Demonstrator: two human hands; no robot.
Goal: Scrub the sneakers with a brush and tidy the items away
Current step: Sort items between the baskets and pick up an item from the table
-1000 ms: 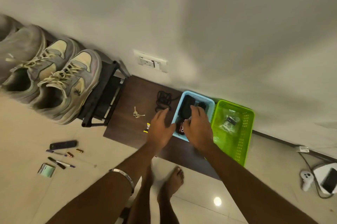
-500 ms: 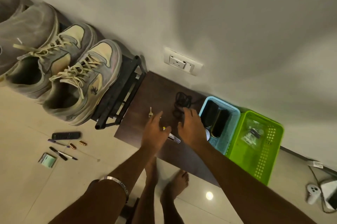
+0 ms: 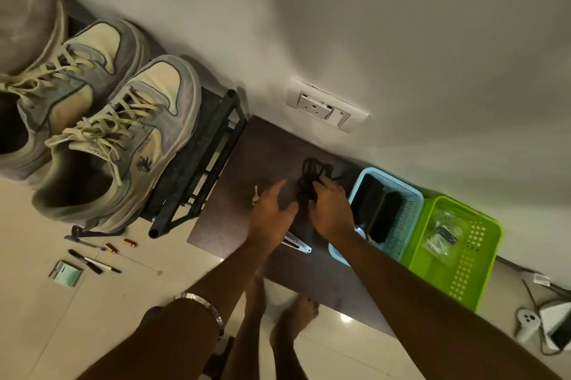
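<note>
Grey and cream sneakers (image 3: 102, 138) stand on a black rack (image 3: 197, 163) at the left. On the dark wooden board (image 3: 259, 148) lies a tangled black cord (image 3: 313, 168). My right hand (image 3: 332, 209) has its fingers curled into the cord. My left hand (image 3: 272, 212) hovers just left of it, fingers relaxed, over the board. A blue basket (image 3: 411, 194) beside my right hand holds black brushes (image 3: 386, 212). Keys (image 3: 255, 195) peek out left of my left hand. A small white item (image 3: 298, 244) lies under my left wrist.
A green basket (image 3: 475, 271) with a plastic bag stands right of the blue one. Pens (image 3: 92, 262), batteries (image 3: 123, 245) and a green packet (image 3: 65, 274) lie on the tiled floor at left. A wall socket (image 3: 327, 104) is above the board. A white controller (image 3: 528, 321) lies far right.
Both hands moved left from the blue basket across the board to the black cord. My right hand now grips the cord. The view shifted closer and leftward.
</note>
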